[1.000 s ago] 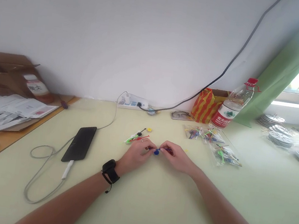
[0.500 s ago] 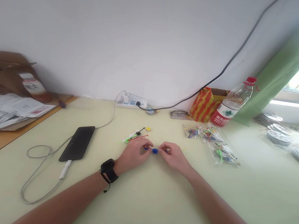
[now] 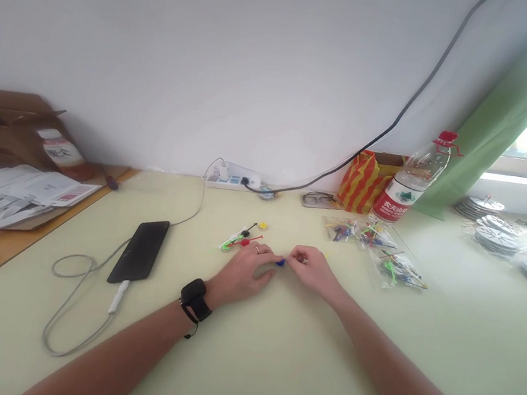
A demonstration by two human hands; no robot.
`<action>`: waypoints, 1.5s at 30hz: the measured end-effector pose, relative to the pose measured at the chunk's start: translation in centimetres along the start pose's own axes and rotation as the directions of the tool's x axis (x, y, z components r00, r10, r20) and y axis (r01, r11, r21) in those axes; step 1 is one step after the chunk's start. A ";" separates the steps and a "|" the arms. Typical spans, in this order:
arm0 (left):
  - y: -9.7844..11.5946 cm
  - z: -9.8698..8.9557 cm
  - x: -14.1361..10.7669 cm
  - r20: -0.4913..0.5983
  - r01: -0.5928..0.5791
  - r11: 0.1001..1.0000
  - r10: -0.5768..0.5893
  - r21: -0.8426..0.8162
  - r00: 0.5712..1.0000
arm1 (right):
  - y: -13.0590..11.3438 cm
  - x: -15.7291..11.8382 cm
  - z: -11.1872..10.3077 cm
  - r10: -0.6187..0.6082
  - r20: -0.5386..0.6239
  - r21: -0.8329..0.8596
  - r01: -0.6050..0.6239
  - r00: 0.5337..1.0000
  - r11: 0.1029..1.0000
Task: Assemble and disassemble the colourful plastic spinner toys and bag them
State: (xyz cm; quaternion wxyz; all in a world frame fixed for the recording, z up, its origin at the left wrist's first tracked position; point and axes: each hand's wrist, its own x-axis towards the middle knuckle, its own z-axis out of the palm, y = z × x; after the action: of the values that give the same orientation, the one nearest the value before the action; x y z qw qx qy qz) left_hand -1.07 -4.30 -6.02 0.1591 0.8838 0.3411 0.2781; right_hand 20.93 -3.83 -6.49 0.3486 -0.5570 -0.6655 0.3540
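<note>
A small round blue piece [image 3: 280, 263] lies on the pale green table between the hands. My left hand [image 3: 245, 273] reaches it with a stretched index finger, the thumb apart below. On the other side, my right hand [image 3: 312, 270] is closed in a pinch close beside the blue piece; what its fingertips hold is too small to make out. Just beyond my left hand lie a red piece [image 3: 245, 242], a black piece [image 3: 245, 234] and green and white slim parts [image 3: 228, 241]. A small yellow piece [image 3: 263, 226] sits behind them.
A phone [image 3: 139, 252] with a looped cable lies left. At the back are a power strip [image 3: 231, 177], glasses [image 3: 318, 199], a striped bag [image 3: 362, 182] and a bottle [image 3: 407, 183]. Plastic bags of parts [image 3: 394, 268] and stacked discs [image 3: 497, 239] are on the right.
My left index finger has stretched out onto the blue piece, and the thumb has moved away from it. My right hand stays pinched. The view has shifted slightly.
</note>
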 end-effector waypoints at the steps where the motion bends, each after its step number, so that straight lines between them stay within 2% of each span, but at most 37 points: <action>1: 0.0 0.0 0.0 0.004 -0.007 1.000 0.007 0.014 1.000 | 0.1 0.1 0.0 -0.009 -0.004 -0.008 0.009 1.000 1.000; 9: 0.4 -0.2 0.2 0.001 -0.035 0.992 0.035 0.119 0.999 | 0.6 0.1 -0.1 -0.067 0.022 -0.027 0.068 0.997 0.997; 20: 0.7 -0.3 0.4 0.019 0.001 0.989 -0.003 0.145 1.000 | 0.5 -0.1 0.1 -0.085 0.013 -0.093 0.086 0.996 0.992; 29: 1.2 -0.2 0.3 0.018 -0.042 0.985 0.039 0.170 0.999 | 0.3 -0.6 0.4 -0.125 -0.018 -0.211 0.118 0.992 0.970; 35: 1.0 -0.1 -0.2 -0.009 -0.035 0.989 0.037 0.146 0.999 | 0.2 -1.1 0.1 -0.151 -0.080 -0.245 0.128 0.985 0.961; 41: 0.8 -0.2 -0.2 -0.089 0.014 0.997 -0.007 0.079 0.996 | -1.3 -2.3 -0.2 -0.095 -0.266 -0.408 -0.023 0.959 0.913; 42: 0.7 -0.2 -0.2 -0.108 0.031 0.997 -0.023 0.073 0.994 | -1.8 -2.6 -0.4 -0.058 -0.245 -0.390 -0.043 0.968 0.920; 43: 0.7 -0.3 -0.2 -0.135 0.052 0.996 -0.042 0.068 0.990 | -2.3 -3.0 -0.6 -0.017 -0.152 -0.335 -0.035 0.988 0.942; 44: 0.7 -0.4 -0.1 -0.170 0.074 0.995 -0.062 0.062 0.983 | -2.8 -3.3 -1.0 0.010 -0.010 -0.240 -0.012 1.000 0.971; 45: 0.7 -0.5 -0.1 -0.210 0.094 0.994 -0.081 0.053 0.974 | -3.3 -3.5 -1.4 -0.003 0.186 -0.090 0.020 0.982 0.996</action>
State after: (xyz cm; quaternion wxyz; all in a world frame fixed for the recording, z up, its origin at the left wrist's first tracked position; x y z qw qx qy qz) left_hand -1.04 -4.84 -5.34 0.1068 0.8385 0.4031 0.3508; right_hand 20.99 -7.63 -3.17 0.2611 -0.5330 -0.7139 0.3716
